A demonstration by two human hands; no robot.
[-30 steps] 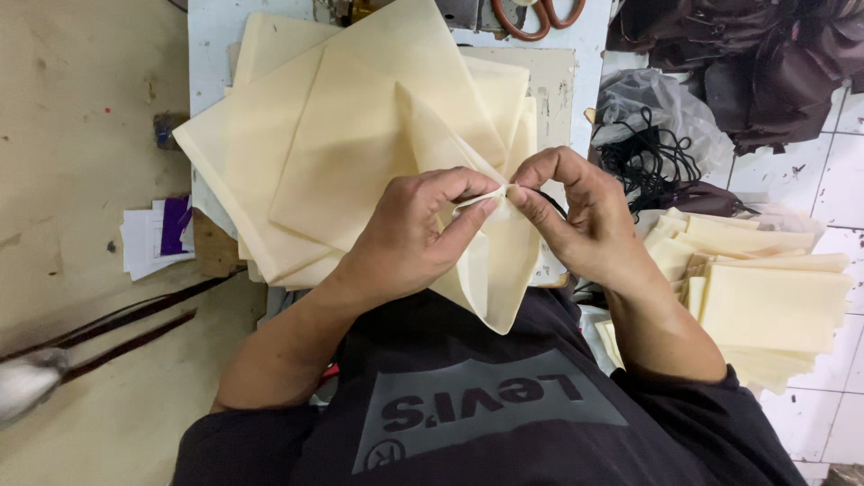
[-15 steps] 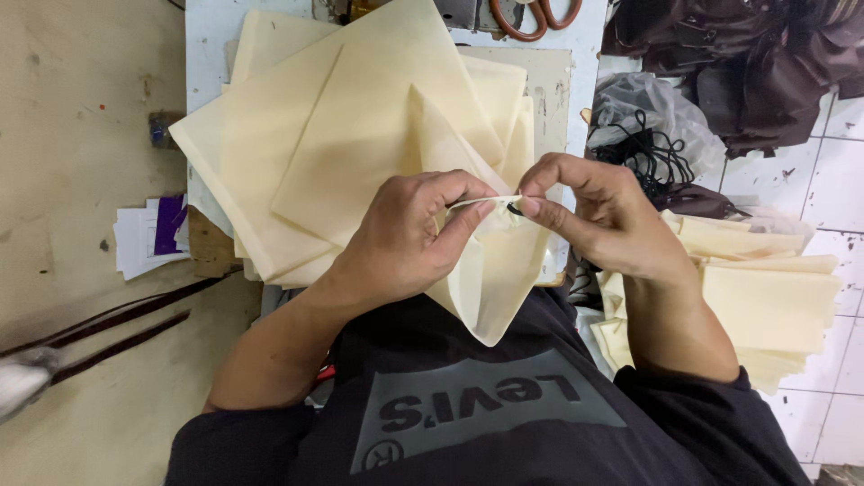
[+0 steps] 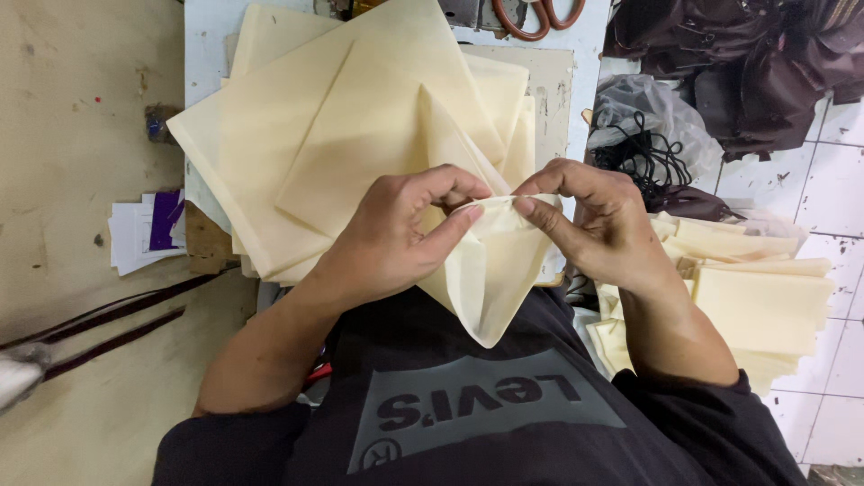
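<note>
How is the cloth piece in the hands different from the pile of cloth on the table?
The cloth piece is single, pinched at its edge by both hands and hanging to a point; the pile is many sheets lying flat, untouched. Both are the same cream colour.

I'm looking at a sewing workshop: cream fabric pieces (image 3: 360, 135) stacked on the table (image 3: 202, 54), scissors (image 3: 531, 13) far, dark bags (image 3: 747, 63) heaped right.

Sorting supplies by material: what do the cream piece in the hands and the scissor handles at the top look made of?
Cream piece: thin woven or non-woven cloth, matte; it drapes limply and creases softly between the left hand and right hand. Scissor handles: probably plastic-coated, smooth orange-brown with slight sheen; mostly cropped.
</note>
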